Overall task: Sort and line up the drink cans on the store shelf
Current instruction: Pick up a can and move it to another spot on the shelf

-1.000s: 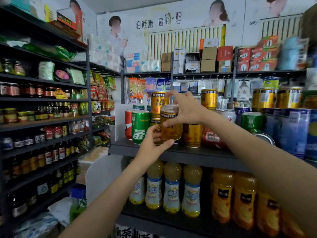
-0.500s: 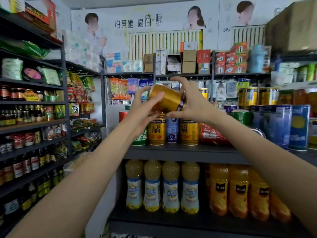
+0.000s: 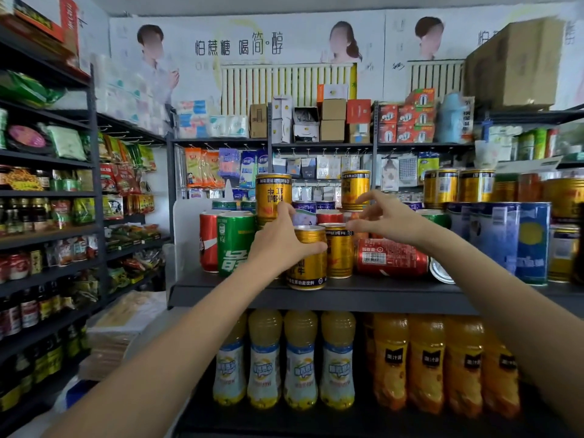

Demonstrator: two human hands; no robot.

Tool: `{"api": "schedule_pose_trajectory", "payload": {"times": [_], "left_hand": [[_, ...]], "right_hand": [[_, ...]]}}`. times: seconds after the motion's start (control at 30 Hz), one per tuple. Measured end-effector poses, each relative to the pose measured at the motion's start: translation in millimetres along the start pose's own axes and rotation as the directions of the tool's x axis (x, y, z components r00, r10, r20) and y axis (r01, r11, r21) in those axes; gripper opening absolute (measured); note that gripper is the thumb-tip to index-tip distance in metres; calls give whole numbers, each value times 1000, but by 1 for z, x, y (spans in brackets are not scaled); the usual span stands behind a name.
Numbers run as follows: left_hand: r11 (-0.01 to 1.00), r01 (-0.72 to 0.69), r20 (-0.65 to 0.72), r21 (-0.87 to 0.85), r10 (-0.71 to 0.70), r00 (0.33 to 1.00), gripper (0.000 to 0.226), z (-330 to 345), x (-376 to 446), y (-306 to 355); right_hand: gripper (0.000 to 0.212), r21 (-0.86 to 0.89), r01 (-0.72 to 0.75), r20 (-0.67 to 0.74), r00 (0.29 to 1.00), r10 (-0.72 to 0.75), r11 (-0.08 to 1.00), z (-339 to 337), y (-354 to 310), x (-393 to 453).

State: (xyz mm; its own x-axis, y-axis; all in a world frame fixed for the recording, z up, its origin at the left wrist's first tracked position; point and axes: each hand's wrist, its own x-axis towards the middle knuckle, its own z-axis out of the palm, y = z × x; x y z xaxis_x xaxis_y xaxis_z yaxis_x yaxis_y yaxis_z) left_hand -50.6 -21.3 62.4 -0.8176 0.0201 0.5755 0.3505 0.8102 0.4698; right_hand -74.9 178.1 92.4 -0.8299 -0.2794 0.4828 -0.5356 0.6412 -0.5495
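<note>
Right now the left hand (image 3: pixel 281 240) curls round a gold can (image 3: pixel 308 259) standing upright at the front edge of the shelf (image 3: pixel 316 295), just in front of a second gold can (image 3: pixel 339 251). The right hand (image 3: pixel 384 221) hovers above with fingers spread, holding nothing. To the right a red can (image 3: pixel 390 257) lies on its side; to the left stands a green can (image 3: pixel 235 241). The step looks like setting this can into a row. Next, the person likely needs to square it with its neighbour, then right the fallen one.
</note>
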Motion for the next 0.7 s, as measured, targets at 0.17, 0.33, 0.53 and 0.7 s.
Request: {"api": "schedule_pose_trajectory", "payload": {"times": [0.17, 0.33, 0.53, 0.7], "left_hand": [[945, -165, -100, 283, 200, 975, 67, 12, -9, 2], [810, -266, -44, 522, 337, 941, 77, 15, -17, -10], [815, -255, -27, 520, 314, 949, 75, 8, -17, -13], [809, -254, -7, 530, 304, 953, 75, 6, -15, -12]], "right_hand": [[71, -221, 5, 97, 995, 17, 975, 13, 2, 15], [74, -310, -13, 118, 992, 52, 951, 29, 3, 35], [74, -164, -31, 76, 996, 44, 986, 40, 7, 43], [83, 149, 1, -120, 993, 17, 989, 27, 8, 42]]}}
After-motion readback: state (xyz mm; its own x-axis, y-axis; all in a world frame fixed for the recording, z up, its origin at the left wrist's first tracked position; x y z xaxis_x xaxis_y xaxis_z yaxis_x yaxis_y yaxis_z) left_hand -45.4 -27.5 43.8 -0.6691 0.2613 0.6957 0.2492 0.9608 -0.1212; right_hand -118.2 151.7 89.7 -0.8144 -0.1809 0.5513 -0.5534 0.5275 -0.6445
